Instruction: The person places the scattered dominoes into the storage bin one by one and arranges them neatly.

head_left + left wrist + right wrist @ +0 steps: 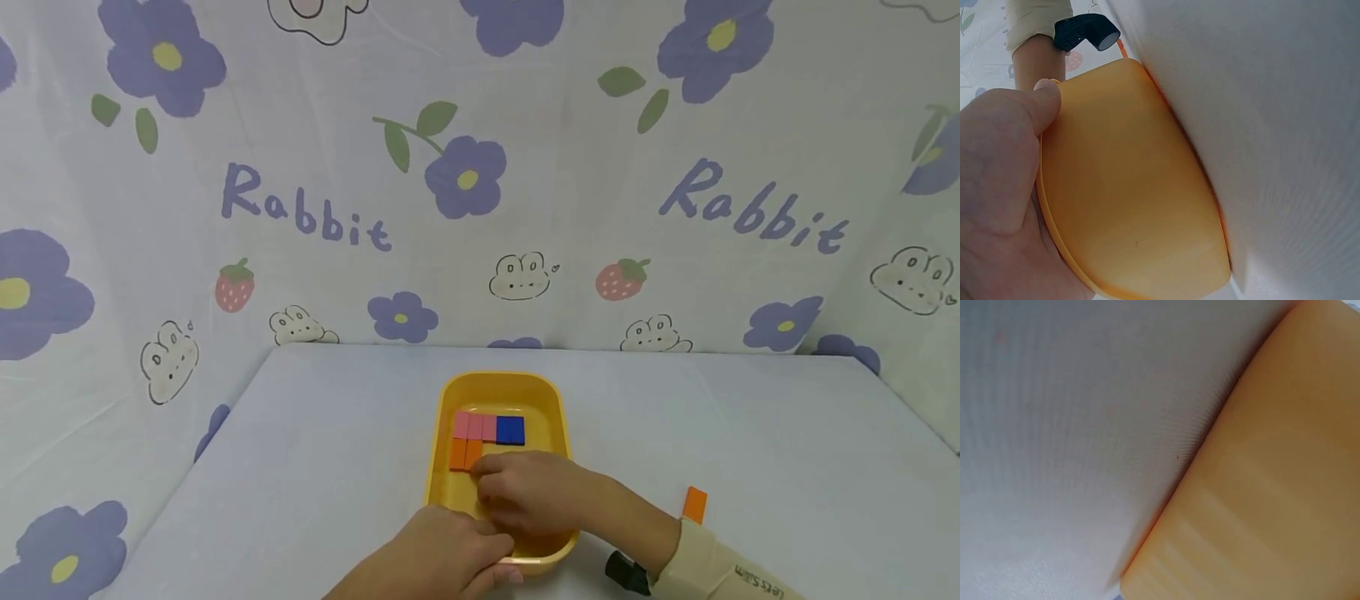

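A yellow tray (564,433) with rounded corners stands on the white table. My left hand (435,550) grips its near rim; in the left wrist view the thumb (1050,103) lies over the rim. My right hand (536,492) reaches down into the tray with bent fingers, the fingertips at the lower edge of the right-hand orange tile (474,452). Another orange tile (457,454) lies against its left side. Above them in a row are three pink tiles (468,426) and two blue tiles (511,430). The right wrist view shows only the tray's outer wall (1272,487) and tabletop.
A single orange tile (695,504) lies on the table to the right, beyond the right forearm. A black device (626,573) sits at the right wrist by the beige sleeve (705,558). Patterned cloth (555,200) hangs behind the table.
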`<state>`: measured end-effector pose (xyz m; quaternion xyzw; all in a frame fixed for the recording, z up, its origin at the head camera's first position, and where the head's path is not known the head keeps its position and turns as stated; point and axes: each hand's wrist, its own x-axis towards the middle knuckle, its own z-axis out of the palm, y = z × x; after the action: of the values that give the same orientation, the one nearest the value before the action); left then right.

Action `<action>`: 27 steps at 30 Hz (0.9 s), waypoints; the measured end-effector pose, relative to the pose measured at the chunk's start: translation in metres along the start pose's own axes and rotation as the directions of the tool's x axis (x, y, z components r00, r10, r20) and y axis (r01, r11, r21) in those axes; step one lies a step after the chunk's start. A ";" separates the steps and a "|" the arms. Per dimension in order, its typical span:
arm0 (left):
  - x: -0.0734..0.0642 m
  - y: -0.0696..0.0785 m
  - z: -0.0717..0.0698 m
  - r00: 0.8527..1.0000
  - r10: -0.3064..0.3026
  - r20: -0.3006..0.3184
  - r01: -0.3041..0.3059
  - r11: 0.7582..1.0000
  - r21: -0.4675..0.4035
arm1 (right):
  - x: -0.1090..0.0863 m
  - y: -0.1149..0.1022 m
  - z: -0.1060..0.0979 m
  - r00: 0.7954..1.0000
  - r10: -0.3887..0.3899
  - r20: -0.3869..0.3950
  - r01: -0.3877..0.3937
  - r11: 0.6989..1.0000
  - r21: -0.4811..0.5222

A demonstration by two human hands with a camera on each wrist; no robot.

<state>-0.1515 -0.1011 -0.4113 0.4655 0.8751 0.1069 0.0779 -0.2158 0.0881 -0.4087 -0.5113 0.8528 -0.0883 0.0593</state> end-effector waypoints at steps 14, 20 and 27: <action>0.002 -0.001 0.001 1.000 -0.010 0.002 0.010 1.000 0.005 | -0.002 0.001 0.002 0.999 0.024 -0.032 -0.025 1.000 -0.015; 0.002 -0.001 0.004 0.999 0.028 -0.035 -0.026 0.999 0.039 | -0.006 0.002 0.001 0.995 -0.019 -0.102 0.017 1.000 -0.019; 0.001 -0.002 0.005 0.998 0.044 -0.044 -0.041 0.996 0.075 | -0.025 0.001 -0.016 0.997 0.012 -0.074 -0.007 0.998 0.063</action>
<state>-0.1526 -0.1004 -0.4163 0.4840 0.8700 0.0865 0.0386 -0.2083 0.1122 -0.3936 -0.5015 0.8536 -0.1338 0.0440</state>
